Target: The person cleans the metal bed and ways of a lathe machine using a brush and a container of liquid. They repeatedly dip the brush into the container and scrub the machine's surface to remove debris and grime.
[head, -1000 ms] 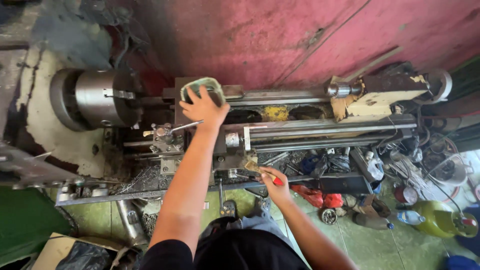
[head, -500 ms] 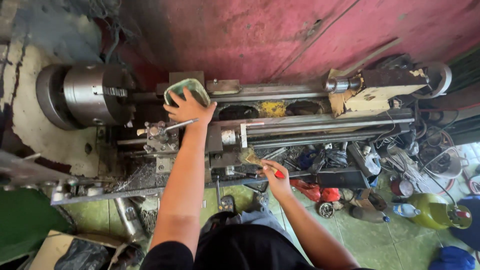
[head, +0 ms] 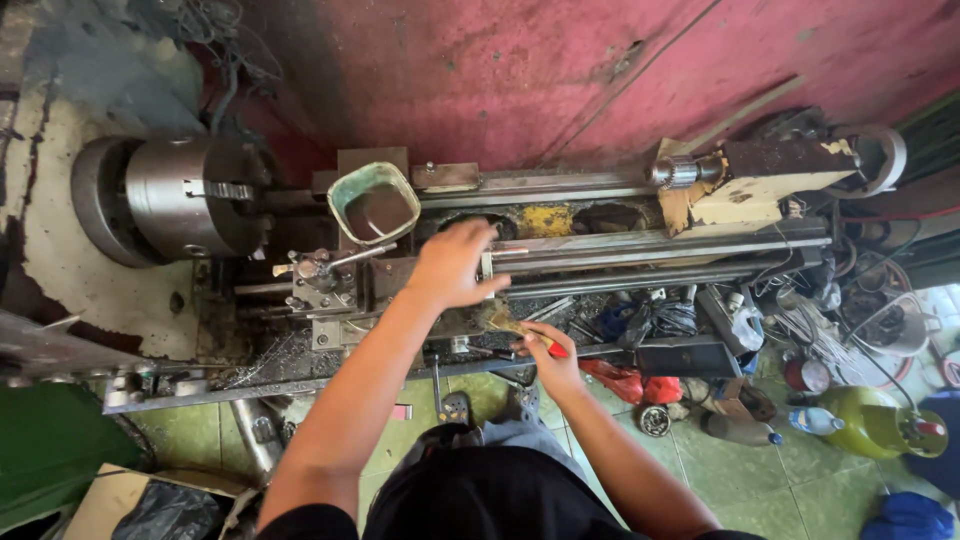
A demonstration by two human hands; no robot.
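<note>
While your left hand [head: 452, 262] hovers open and empty over the lathe [head: 560, 240], just right of the green tub [head: 373, 203] resting there, your right hand [head: 548, 362] grips a red-handled brush [head: 530, 337] at its near edge.

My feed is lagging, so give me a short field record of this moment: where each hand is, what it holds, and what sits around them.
setting: metal lathe against a red wall
left hand: left hand open, fingers spread, over the lathe carriage, holding nothing
right hand: right hand at the lathe's front edge, gripping a red-handled brush
container: green square tub on the lathe behind the tool post, apart from both hands
chuck: three-jaw chuck at the far left
floor: yellow-green bottle and clutter at the right
</note>
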